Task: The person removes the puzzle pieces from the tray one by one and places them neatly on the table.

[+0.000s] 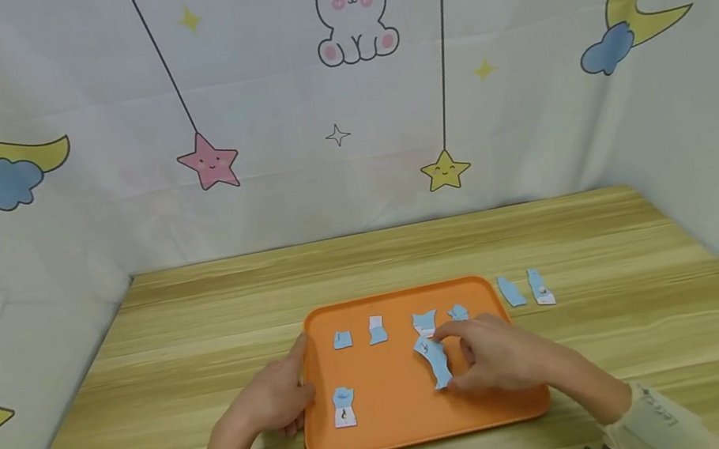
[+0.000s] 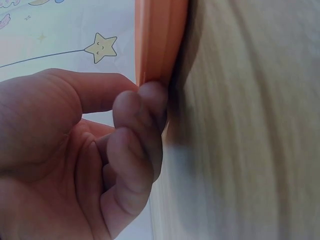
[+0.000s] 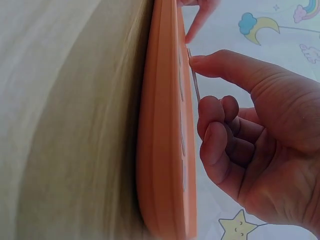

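An orange tray (image 1: 396, 431) lies on the table, and my left hand (image 1: 275, 393) grips its left rim, thumb on top and curled fingers against the side. Over the tray's right half my right hand (image 1: 500, 350) pinches a long torn piece of light blue card (image 1: 437, 361) by its ends between thumb and fingers. In the right wrist view that card's thin edge (image 3: 194, 77) stands just off the tray. A blue-and-white piece (image 1: 425, 323) lies right behind the held one, and a small blue piece (image 1: 458, 312) beside the right fingertips.
Other card pieces lie in the tray: a small blue one (image 1: 342, 340), a white-and-blue one (image 1: 376, 330) and one with a dark mark (image 1: 344, 407) at front left. Two more, a plain blue piece (image 1: 512, 291) and a blue-and-white strip (image 1: 540, 287), lie on the wooden table (image 1: 200, 301).
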The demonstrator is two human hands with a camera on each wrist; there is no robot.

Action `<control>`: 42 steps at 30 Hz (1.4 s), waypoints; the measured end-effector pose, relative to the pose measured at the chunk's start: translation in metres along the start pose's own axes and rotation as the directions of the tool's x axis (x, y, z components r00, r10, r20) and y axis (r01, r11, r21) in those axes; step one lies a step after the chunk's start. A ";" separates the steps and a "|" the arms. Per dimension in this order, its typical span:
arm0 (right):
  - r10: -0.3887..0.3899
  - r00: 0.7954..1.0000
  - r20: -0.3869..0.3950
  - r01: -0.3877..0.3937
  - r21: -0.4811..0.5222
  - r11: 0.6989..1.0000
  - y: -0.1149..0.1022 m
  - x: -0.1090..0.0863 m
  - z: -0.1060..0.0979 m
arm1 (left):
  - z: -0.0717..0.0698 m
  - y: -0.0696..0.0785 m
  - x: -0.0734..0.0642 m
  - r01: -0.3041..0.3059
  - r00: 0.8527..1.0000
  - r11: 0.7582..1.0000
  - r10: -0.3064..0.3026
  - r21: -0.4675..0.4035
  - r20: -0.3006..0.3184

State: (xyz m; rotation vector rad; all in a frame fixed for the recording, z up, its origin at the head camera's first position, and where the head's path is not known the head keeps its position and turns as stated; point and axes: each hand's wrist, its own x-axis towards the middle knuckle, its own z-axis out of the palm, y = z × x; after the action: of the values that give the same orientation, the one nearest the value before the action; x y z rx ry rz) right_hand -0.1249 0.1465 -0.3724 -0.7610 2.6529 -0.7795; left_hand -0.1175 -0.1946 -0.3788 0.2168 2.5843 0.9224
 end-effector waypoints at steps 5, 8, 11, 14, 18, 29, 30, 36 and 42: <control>-0.003 1.000 0.006 0.003 0.018 1.000 0.005 -0.003 -0.003 | 0.000 0.000 0.000 -0.003 1.000 1.000 0.003 0.003 -0.001; 0.000 1.000 0.005 0.000 0.012 1.000 0.007 -0.004 -0.004 | -0.001 0.000 0.000 -0.006 1.000 1.000 0.006 0.006 -0.001; 0.000 1.000 0.002 0.000 0.012 1.000 0.009 -0.006 -0.006 | -0.001 0.000 0.000 -0.007 1.000 1.000 0.007 0.007 -0.002; -0.008 1.000 -0.003 0.008 0.026 1.000 0.012 -0.007 -0.007 | -0.001 0.000 0.000 -0.010 1.000 1.000 0.010 0.008 -0.004; -0.003 1.000 -0.015 0.003 0.015 1.000 0.016 -0.009 -0.008 | -0.001 0.000 0.000 -0.011 1.000 1.000 0.011 0.009 -0.005; 0.040 0.999 -0.031 -0.039 0.015 0.999 0.023 -0.015 -0.014 | -0.001 0.000 -0.001 -0.022 1.000 1.000 0.022 0.014 -0.002; 0.043 0.999 -0.032 -0.042 0.017 0.999 0.023 -0.016 -0.015 | -0.001 0.000 -0.001 -0.024 1.000 1.000 0.024 0.016 -0.001; 0.043 0.998 -0.046 -0.043 0.000 0.999 0.027 -0.019 -0.018 | -0.001 0.000 -0.001 -0.022 1.000 1.000 0.022 0.014 0.001; 0.019 0.998 -0.055 -0.018 0.019 1.000 0.032 -0.022 -0.022 | -0.001 0.000 0.000 -0.021 1.000 1.000 0.021 0.014 -0.001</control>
State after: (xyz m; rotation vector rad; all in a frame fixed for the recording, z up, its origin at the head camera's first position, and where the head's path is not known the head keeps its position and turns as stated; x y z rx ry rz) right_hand -0.1285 0.1905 -0.3706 -0.7189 2.6938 -0.8298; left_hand -0.1175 -0.1955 -0.3783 0.2479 2.5954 0.9123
